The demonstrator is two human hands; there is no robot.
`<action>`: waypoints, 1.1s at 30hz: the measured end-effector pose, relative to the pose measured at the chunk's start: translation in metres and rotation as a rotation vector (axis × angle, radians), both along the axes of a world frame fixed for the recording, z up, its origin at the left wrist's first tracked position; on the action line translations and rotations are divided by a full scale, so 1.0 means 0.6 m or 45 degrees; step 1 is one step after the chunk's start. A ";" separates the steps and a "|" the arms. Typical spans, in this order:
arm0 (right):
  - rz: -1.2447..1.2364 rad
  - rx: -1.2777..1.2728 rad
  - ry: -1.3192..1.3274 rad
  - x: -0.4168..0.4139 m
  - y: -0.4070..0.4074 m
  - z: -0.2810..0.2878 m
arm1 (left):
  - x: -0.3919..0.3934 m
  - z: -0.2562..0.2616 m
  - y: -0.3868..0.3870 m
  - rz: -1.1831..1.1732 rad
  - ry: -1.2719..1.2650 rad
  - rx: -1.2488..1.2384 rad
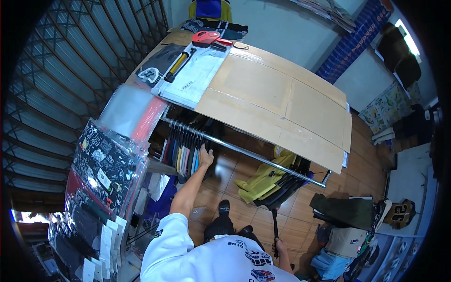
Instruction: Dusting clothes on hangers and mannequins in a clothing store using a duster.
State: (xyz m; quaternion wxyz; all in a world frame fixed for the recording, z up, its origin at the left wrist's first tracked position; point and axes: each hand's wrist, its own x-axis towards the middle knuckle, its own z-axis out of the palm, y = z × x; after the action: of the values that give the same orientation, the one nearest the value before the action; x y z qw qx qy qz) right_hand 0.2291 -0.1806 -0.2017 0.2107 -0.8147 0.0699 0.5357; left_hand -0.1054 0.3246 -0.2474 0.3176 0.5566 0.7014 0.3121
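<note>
My left hand (205,156) reaches under the table to a tight row of garments (183,155) on black hangers. It touches the near end of the row with the thumb raised; its fingertips are partly hidden among the clothes. The hangers hook over a chrome clothes rail (225,143). Low on the other side, my right hand (280,245) grips a long black handle (275,225). The handle's far end meets the lower edge of dark hanging garments, so its head cannot be made out. Beside those hangs a yellow long-sleeved garment (266,176).
Flat cardboard (275,91) covers the tabletop. A red tape dispenser (206,38) and a yellow-and-black hand pump (177,66) lie at the far end. Bagged clothes (105,172) are stacked at left. A cardboard box (347,241) and folded clothes (341,211) stand at right on the tiled floor.
</note>
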 end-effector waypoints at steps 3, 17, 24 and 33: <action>0.080 -0.049 0.007 -0.015 0.004 0.011 | 0.008 -0.022 0.018 0.063 0.007 -0.041; 0.820 -0.443 -0.009 -0.026 0.014 0.091 | 0.078 -0.027 -0.009 -0.284 0.175 -0.300; 1.130 0.048 0.178 0.020 0.081 0.086 | 0.044 -0.009 -0.198 -0.208 0.267 -0.608; 0.975 1.267 -0.500 0.038 0.278 0.284 | -0.044 0.111 -0.400 -0.103 0.268 -0.106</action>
State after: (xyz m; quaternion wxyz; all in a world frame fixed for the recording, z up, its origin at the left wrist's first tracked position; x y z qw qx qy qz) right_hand 0.2518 -0.0135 -0.0312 0.3658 -0.6698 -0.5208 0.3826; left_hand -0.1317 0.0847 -0.1806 0.2773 0.6003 0.7202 0.2097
